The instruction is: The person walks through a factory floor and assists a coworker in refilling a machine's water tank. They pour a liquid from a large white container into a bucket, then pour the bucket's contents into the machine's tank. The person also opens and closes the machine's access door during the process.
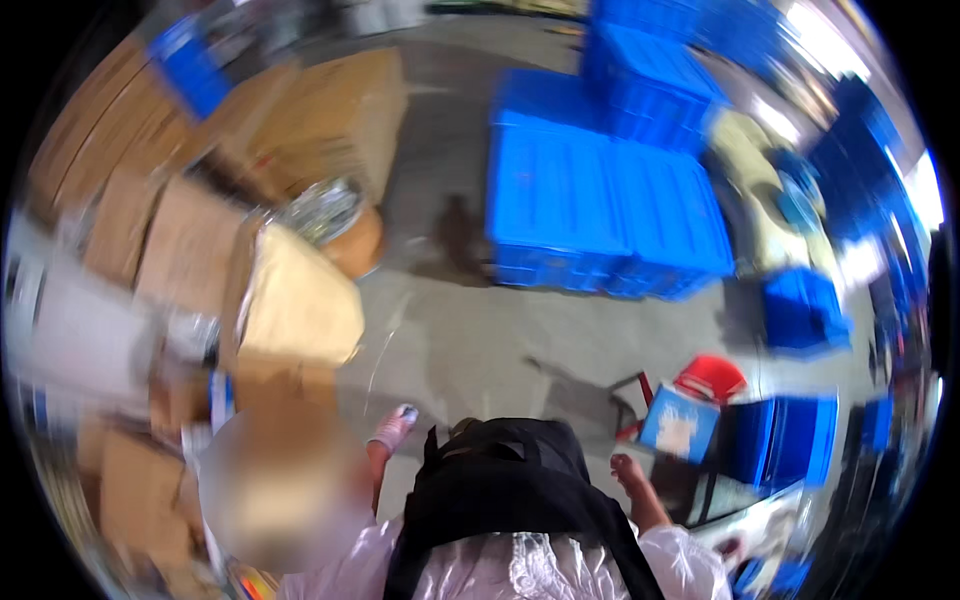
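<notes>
Left hand and right hand are hanging apart, blur is hiding whether their fingers are holding anything, and blue crates are standing stacked, untouched.

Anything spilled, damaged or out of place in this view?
Nothing plainly spilled or damaged, though blur hides detail. One untidy spot: what looks like crumpled clear plastic by the round brown object near the cartons, loose-looking beside their boxy shapes.
</notes>
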Tool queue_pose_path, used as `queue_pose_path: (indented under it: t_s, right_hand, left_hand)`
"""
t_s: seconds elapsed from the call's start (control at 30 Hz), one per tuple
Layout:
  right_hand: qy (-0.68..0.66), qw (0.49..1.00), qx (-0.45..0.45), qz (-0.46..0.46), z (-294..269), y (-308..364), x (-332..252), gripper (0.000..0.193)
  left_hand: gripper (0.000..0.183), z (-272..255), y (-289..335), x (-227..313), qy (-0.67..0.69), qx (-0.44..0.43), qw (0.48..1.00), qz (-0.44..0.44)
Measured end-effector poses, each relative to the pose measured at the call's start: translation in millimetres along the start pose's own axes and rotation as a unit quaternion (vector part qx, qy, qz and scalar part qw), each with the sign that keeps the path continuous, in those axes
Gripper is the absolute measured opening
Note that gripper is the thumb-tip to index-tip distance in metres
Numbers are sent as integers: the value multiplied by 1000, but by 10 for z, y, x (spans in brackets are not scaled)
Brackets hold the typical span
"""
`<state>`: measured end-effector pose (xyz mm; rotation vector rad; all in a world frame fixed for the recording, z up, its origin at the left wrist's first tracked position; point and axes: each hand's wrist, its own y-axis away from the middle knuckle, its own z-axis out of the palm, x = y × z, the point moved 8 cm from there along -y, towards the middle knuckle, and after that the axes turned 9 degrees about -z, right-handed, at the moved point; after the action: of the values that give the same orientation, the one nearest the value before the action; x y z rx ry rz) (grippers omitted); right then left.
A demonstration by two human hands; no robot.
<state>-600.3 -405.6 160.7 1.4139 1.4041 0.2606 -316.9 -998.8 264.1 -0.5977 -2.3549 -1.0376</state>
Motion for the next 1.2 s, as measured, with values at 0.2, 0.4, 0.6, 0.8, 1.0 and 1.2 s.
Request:
queue_pose_path:
  t_s: [0.2, 0.4, 0.6, 0.8, 1.0, 1.2]
  right_hand:
    - [-458, 825, 305, 131, -903, 32, 1108, 28]
    - [-457, 848, 179, 200, -1065, -669, 968, 28]
    - [-533, 787, 312, -7, -2761, -1356, -49, 34]
    - [-571, 711, 409, -44, -3623, -1671, 359, 38]
    - [-668, 440, 479, 361, -2561, -1912, 1687, 21]
    - [-779, 343, 427, 306, -3341, -2438, 828, 33]
  left_hand:
    - [44, 381, -2065, 2049, -76, 10, 997, 15]
    - [44, 1801, -2964, 3939, -109, -47, 987, 112]
    - [48, 3193, -2656, 5826, -403, -197, 834, 323]
    - [46, 3968, -3319, 7466, -480, -248, 787, 296]
    - [45, 5129, -4146, 9030, -504, -242, 776, 291]
    - [33, 7288, -3909, 10972, -428, -284, 780, 357]
